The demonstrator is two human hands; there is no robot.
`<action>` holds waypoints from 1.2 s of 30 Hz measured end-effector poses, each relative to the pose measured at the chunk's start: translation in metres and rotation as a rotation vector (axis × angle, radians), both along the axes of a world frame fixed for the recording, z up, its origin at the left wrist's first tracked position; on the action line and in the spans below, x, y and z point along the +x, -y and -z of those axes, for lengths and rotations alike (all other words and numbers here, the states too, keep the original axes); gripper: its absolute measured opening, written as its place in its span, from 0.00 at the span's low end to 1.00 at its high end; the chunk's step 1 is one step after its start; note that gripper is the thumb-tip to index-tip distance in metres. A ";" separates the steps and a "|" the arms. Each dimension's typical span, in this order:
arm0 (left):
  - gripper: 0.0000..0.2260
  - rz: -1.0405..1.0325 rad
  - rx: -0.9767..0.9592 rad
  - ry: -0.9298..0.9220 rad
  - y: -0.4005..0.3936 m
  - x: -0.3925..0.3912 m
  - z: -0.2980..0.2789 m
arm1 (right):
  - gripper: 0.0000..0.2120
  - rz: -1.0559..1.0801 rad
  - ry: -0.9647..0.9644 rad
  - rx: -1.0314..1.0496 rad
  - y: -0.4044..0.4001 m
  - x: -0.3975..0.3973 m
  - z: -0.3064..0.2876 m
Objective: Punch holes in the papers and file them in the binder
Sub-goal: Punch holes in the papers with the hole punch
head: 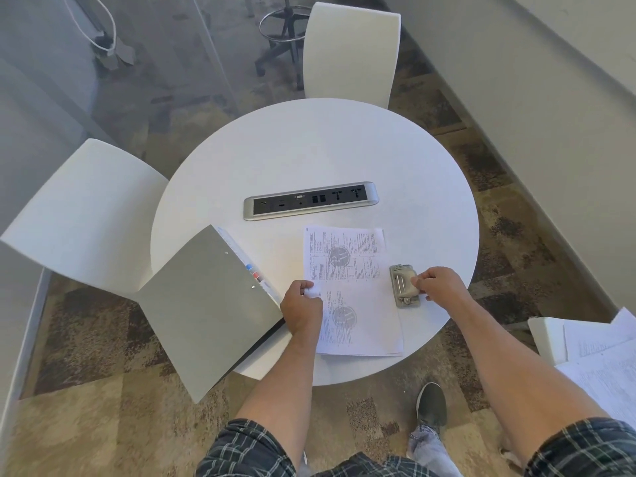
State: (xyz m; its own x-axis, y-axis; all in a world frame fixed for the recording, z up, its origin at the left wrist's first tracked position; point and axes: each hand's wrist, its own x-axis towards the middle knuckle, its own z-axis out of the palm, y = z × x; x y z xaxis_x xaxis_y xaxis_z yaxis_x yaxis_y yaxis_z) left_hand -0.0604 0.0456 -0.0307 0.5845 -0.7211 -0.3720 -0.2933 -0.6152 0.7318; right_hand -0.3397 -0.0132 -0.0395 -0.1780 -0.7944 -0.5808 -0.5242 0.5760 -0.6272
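Printed papers (347, 263) lie in a loose stack on the round white table (344, 149), near its front edge. My left hand (303, 309) pinches the left edge of the top sheet, which curls up at my fingertips. A grey metal hole punch (401, 282) sits just right of the papers. My right hand (438, 282) grips its near end. The grey binder (203, 304) lies shut at the left, tilted and hanging over the table's edge, its labelled spine toward the papers.
A silver power and socket strip (311, 201) is set into the table's middle. White chairs stand at the far side (351, 53) and at the left (86, 215). More papers (599, 359) lie on a surface at the right. My shoe (432, 404) is under the table's front.
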 end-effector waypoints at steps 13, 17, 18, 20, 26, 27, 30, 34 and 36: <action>0.18 -0.041 -0.042 -0.082 0.001 0.003 0.000 | 0.09 -0.010 0.014 0.017 0.005 -0.002 -0.001; 0.18 -0.022 -0.006 -0.082 0.002 -0.001 0.000 | 0.09 -0.010 0.019 0.022 0.005 -0.003 0.000; 0.18 -0.011 0.007 -0.081 0.002 -0.002 0.000 | 0.08 -0.009 0.021 0.023 0.006 -0.003 0.000; 0.18 0.011 0.024 -0.077 0.001 -0.003 0.001 | 0.08 -0.009 0.018 0.024 0.006 -0.002 -0.001; 0.18 0.011 0.038 -0.070 0.003 -0.004 0.008 | 0.09 -0.020 0.014 0.015 0.004 -0.002 0.000; 0.18 0.003 0.035 -0.072 0.004 -0.004 0.008 | 0.09 -0.020 0.017 0.017 0.004 -0.002 0.000; 0.19 -0.005 0.027 -0.084 0.005 -0.005 0.006 | 0.09 -0.008 0.030 0.017 0.002 -0.002 0.001; 0.17 0.020 0.028 -0.101 0.001 -0.003 0.010 | 0.11 0.002 0.050 0.003 -0.002 0.001 0.003; 0.16 0.055 0.028 -0.075 -0.002 -0.002 0.011 | 0.12 -0.006 0.056 0.006 -0.003 0.007 0.003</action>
